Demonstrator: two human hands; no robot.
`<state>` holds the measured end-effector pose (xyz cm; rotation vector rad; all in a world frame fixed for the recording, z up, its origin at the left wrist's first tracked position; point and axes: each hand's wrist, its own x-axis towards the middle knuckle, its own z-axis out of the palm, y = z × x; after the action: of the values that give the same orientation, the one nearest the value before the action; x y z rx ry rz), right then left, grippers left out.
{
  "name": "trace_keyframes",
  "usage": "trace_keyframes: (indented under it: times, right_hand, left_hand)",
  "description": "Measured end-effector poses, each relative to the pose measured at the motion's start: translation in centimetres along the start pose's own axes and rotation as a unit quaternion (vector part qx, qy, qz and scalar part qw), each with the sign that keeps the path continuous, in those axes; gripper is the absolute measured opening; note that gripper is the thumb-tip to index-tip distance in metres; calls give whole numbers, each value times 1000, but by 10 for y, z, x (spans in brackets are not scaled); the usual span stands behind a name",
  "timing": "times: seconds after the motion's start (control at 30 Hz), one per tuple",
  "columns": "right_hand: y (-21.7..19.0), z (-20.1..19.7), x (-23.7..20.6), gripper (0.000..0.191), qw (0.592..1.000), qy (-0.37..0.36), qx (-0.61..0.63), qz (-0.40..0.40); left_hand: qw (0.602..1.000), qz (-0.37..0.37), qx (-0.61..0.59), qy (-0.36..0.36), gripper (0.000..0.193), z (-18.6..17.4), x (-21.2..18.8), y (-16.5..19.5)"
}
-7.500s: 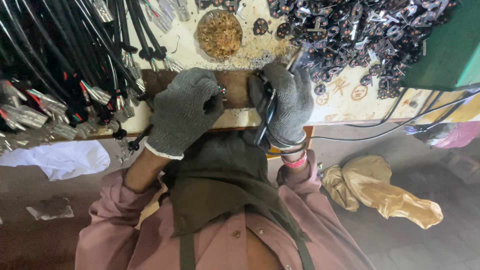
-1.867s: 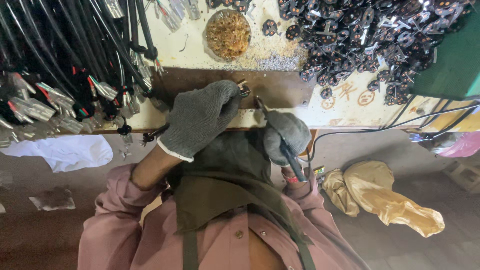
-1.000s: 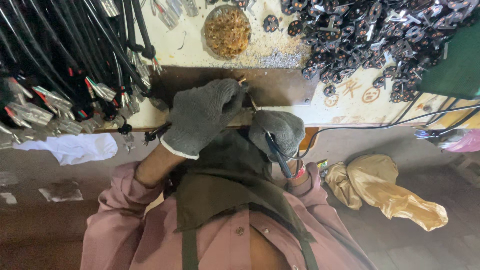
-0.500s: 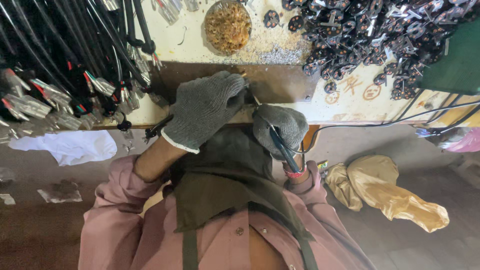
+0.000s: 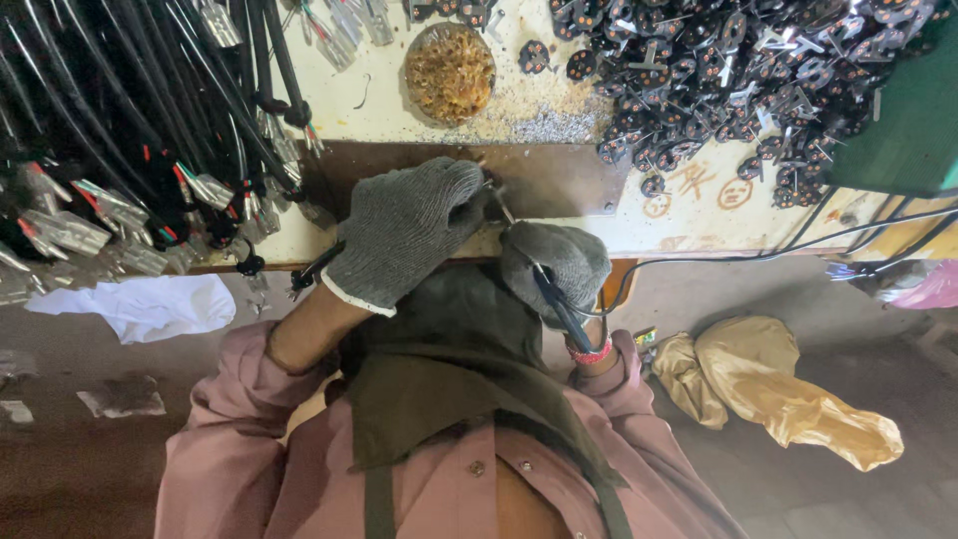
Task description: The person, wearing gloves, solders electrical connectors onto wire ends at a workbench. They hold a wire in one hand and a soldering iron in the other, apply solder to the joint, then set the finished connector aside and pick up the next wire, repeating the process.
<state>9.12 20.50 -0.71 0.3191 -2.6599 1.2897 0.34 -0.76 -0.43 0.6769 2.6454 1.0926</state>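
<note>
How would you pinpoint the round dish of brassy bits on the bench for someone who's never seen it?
Start at the pale, scuffed workbench top, between the bundle of black cables and the heap of dark round plug parts. Just beyond the grey-gloved left hand and the brown metal plate sits a round dish of small golden-brown pieces. It is the only circular, brass-coloured cluster; everything around it is black or silver.

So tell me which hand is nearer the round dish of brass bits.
Left. The left hand lies just below the round dish; the right hand sits lower, at the bench edge.
</note>
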Motion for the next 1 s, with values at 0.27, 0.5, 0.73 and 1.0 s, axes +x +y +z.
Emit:
trace_keyframes:
  times: [0.27, 0.5, 0.73, 1.0]
  right_hand:
    - [3, -1, 2, 27, 1000, -14, 1, -2]
    - [3, -1, 1, 25, 1000, -10, 1, 8]
    - [1, 0, 3, 24, 1000, -5, 4, 17]
    - [4, 0, -2, 23, 999, -13, 13, 34]
  left_hand:
    - [1000, -2, -18, -25, 17, -4, 1, 0]
    - [999, -4, -31, -18, 13, -4, 1, 1]
    - [1000, 8, -18, 11, 14, -2, 2, -1]
    - [999, 0, -32, -4, 11, -1, 3, -1]
